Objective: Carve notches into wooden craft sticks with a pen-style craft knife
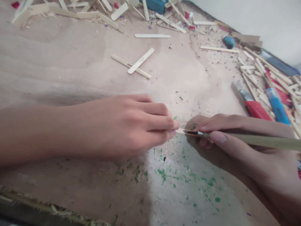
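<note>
My left hand (138, 124) lies palm down on the table with its fingers closed. Its fingertips press on a pale wooden craft stick (180, 131); most of the stick is hidden under them. My right hand (249, 147) grips a slim tool (254, 140) with a long olive handle, a small metal collar and a dark narrow tip. That tip rests on or just over the stick's exposed end. Farther back, a craft stick with a small loop mark (141, 60) lies crossed over a slotted stick (116, 58).
A red utility knife (257, 110) and a blue-capped tube-like item (277, 105) lie beyond my right hand. Craft sticks and scraps (164, 21) crowd the far edge and right side. A blue lump (229, 42) sits there too. Green flecks (162, 174) mark the tabletop.
</note>
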Demonstrator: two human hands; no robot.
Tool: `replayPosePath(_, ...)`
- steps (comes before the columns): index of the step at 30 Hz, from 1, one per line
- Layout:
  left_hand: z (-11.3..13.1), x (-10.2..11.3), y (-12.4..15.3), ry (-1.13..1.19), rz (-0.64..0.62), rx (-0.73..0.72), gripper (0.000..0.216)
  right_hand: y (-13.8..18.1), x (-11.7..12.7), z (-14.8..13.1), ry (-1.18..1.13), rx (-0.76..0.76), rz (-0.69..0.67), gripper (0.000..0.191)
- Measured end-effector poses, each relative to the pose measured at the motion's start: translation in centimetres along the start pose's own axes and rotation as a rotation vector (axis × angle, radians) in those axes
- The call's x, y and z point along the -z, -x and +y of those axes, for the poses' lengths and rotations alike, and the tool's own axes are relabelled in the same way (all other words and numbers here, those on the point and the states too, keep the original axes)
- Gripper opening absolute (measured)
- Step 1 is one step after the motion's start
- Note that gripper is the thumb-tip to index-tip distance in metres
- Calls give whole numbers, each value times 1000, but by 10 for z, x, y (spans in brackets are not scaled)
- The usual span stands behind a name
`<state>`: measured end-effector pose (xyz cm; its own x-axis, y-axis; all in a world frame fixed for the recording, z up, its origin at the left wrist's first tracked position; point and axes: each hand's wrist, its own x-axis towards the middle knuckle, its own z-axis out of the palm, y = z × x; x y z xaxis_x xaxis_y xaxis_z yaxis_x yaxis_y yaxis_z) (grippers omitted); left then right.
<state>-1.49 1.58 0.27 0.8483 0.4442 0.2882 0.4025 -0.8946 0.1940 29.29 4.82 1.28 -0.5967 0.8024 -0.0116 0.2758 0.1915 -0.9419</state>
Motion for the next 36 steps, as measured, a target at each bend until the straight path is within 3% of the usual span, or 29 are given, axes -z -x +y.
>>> replayPosePath(18, 0, 2, -1, -23, 4, 6, 42, -2, -1, -3, -61, -4, -9, 25)
replayPosePath(25, 1, 0, -3, -3, 35, -19, 40, -5, 3, -6, -27, -34, -15, 10)
replayPosePath(36, 6, 1, -12, -51, 117, -56, 38, -3, 6, -13, -14, -92, -82, 23)
